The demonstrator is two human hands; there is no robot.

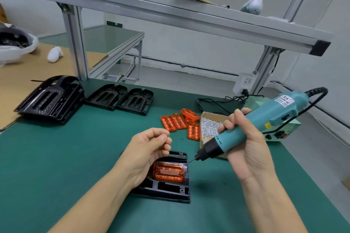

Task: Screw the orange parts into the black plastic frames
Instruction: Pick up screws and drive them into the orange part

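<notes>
Black frame (170,187) under left hand (149,147)

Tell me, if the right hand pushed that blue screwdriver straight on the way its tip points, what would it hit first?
Probably the black frame with the orange part seated in it, near its upper right corner. The right hand aims the screwdriver down-left; depth is unclear.

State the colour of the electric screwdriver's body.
Teal electric screwdriver, black nose, seen in the head view.
</notes>
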